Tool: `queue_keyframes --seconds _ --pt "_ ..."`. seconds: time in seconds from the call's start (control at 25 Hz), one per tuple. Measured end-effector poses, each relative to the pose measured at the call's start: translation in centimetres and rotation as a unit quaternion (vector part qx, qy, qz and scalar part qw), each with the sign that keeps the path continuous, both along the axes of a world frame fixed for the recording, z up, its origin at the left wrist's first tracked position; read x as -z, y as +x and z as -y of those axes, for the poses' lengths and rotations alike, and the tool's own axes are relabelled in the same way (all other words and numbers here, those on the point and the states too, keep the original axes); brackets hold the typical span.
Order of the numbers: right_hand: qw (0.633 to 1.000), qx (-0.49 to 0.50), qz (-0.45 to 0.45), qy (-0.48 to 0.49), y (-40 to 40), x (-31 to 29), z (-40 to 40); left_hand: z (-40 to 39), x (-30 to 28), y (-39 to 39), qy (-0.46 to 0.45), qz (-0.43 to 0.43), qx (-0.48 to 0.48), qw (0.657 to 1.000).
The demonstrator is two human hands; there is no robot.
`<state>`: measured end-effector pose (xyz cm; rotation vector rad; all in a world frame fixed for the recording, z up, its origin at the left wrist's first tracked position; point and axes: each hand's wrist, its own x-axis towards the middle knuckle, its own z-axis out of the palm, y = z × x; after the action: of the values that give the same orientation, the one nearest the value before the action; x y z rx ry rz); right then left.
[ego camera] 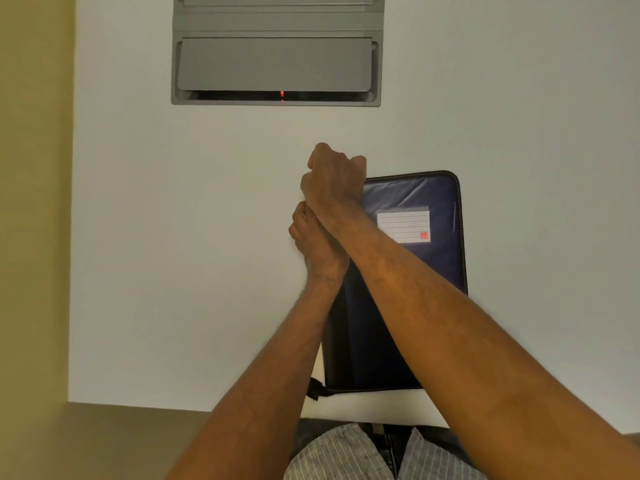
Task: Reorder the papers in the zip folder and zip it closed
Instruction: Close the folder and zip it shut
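Note:
A dark blue zip folder (412, 278) lies flat and closed on the white table (173, 237), with a white lined label (403, 226) on its cover. My right hand (334, 178) is curled into a fist at the folder's far left corner, on the zip track. The zipper pull is hidden under its fingers. My left hand (315, 244) lies under my right forearm and grips the folder's left edge with curled fingers. No papers show.
A grey recessed panel (277, 64) with flaps and a small red light sits in the table at the back. A black strap (313, 389) sticks out at the folder's near left corner. The table's front edge (173, 405) runs close to my body.

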<state>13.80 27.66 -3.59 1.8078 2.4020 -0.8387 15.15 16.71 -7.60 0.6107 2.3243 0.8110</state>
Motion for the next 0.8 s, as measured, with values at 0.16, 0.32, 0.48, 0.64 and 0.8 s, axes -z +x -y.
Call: queue_keyframes --seconds 0.16,0.32,0.48,0.64,0.8 --pt "0.993 0.045 -0.107 -0.001 1.1 0.9 1.2 0.2 0.0 -0.5 0.021 0.023 0.04 0.999" --pt "0.973 0.07 -0.21 0.066 7.0 0.7 3.5 1.6 -1.6 -1.4 -0.005 0.002 0.129 0.992" --pt "0.956 0.232 -0.141 0.11 18.3 0.1 7.3 5.9 -3.6 0.4 -0.046 0.077 0.072 0.993" --pt "0.916 0.396 -0.059 -0.03 25.5 0.4 13.1 11.4 -3.7 3.7 -0.079 0.091 0.043 0.992" --pt "0.874 0.463 -0.104 -0.108 27.4 1.7 17.1 13.0 -3.4 4.6 -0.104 0.114 0.014 0.988"
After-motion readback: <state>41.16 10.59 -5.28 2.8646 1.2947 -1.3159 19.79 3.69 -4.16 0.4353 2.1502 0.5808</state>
